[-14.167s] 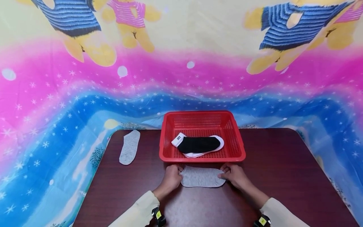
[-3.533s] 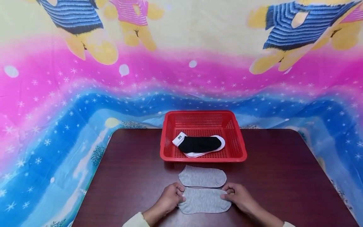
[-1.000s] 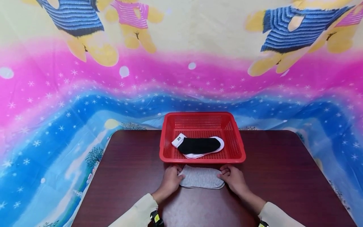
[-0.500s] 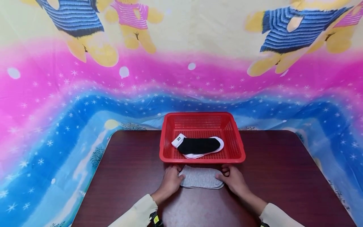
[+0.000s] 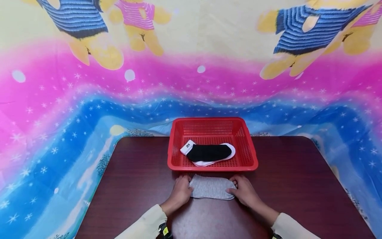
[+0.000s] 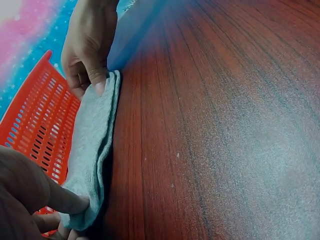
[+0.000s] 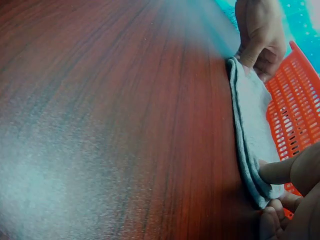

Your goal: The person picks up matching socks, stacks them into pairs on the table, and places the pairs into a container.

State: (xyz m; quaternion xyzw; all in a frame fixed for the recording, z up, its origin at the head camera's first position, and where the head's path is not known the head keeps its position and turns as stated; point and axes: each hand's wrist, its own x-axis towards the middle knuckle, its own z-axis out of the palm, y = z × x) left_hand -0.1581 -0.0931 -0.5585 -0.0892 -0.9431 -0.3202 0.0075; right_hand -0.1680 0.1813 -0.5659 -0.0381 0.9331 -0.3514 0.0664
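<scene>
Two light grey ankle socks (image 5: 212, 187) are stacked one on the other just in front of the red basket. My left hand (image 5: 181, 190) pinches the stack at its left end, thumb on top. At the opposite end my right hand (image 5: 244, 189) pinches it the same way. In the left wrist view the layered edges of the socks (image 6: 92, 135) show, and the stack's near edge looks slightly raised off the table. The right wrist view shows the fingers of my right hand (image 7: 295, 175) tucked under the socks (image 7: 252, 120).
The red plastic basket (image 5: 213, 168) stands behind the hands at the table's back edge. Inside it lie a black sock (image 5: 209, 152) with a white cuff and white socks (image 5: 206, 163) beneath. The dark wooden table (image 5: 137, 186) extends to both sides. A printed cloth (image 5: 200, 83) hangs behind.
Earlier one grey sock lay at the table's left; it was brought in front of the other, then laid on top of it. Over the last second the hands have barely shifted, still pinching the stack.
</scene>
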